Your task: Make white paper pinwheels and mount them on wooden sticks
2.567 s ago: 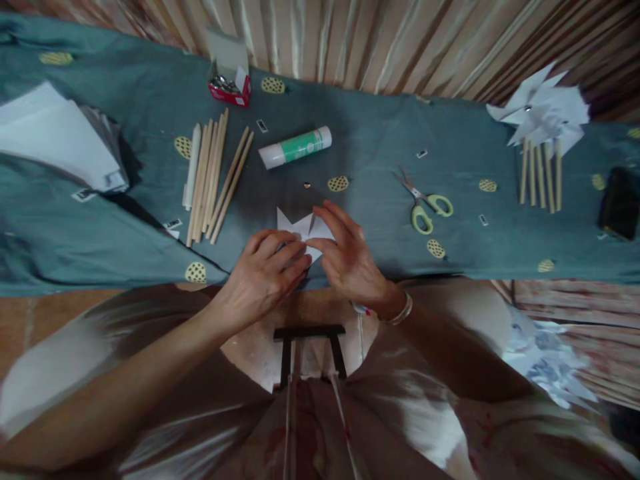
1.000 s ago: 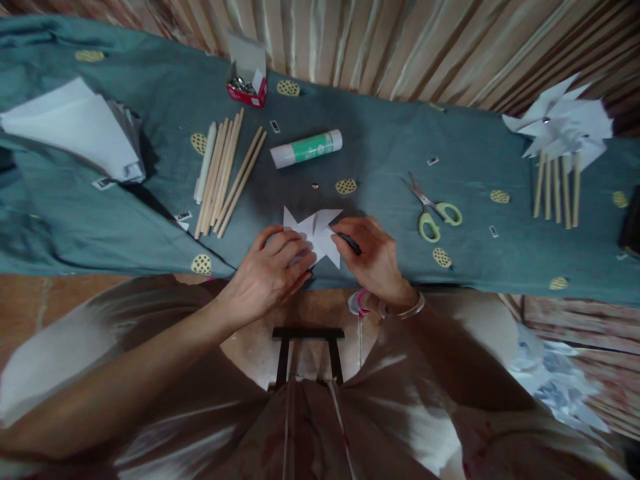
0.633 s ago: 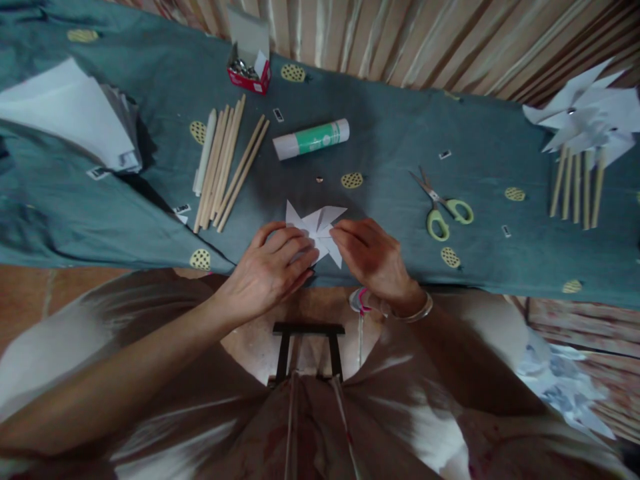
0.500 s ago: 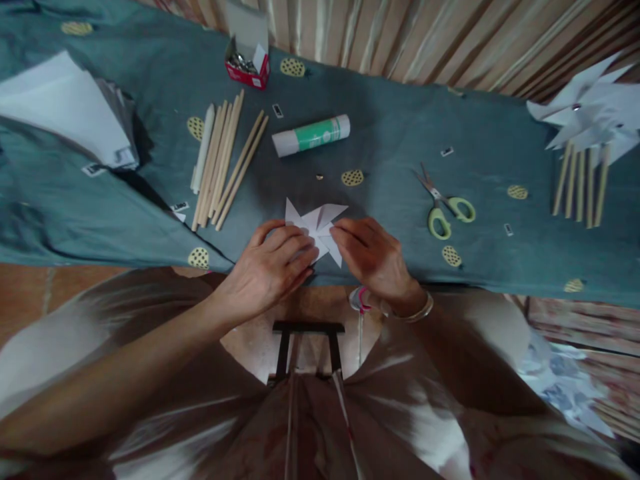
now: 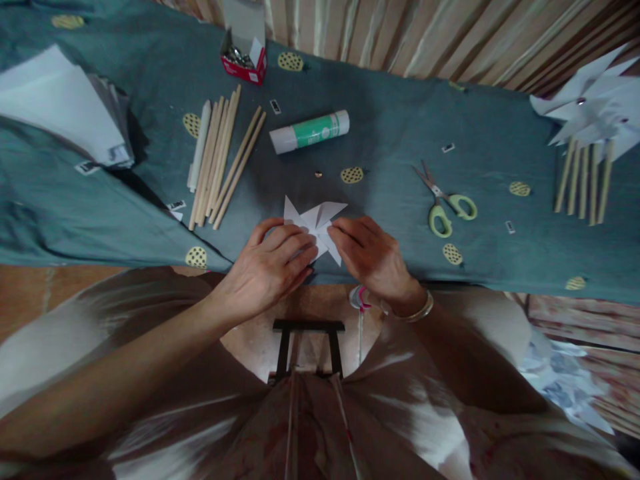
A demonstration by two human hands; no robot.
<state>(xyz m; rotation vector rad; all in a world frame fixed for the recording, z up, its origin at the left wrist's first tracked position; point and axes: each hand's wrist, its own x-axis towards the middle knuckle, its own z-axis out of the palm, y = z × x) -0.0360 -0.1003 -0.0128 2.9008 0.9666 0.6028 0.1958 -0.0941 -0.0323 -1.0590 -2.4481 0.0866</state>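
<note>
A white paper pinwheel [image 5: 321,217] with folded, pointed blades lies between my hands close to the table's front edge. My left hand [image 5: 270,263] grips it from the left, fingers bent over the paper and partly covering it. On the other side, my right hand [image 5: 373,257] pinches a blade near the centre with thumb and forefinger. Beyond the pinwheel, a small shiny pin [image 5: 319,174] rests on the cloth. Behind that lies a glue stick [image 5: 313,132] with a green and white label.
Wooden sticks [image 5: 215,160] lie at the left, near a stack of white paper [image 5: 60,107]. A red box [image 5: 243,63] of metal pins stands at the back. Green-handled scissors [image 5: 440,203] lie at the right, with finished pinwheels [image 5: 590,110] farther right. A green cloth [image 5: 390,120] covers the table.
Both hands keep their hold on the pinwheel with hardly any movement. The view has shifted slightly.
</note>
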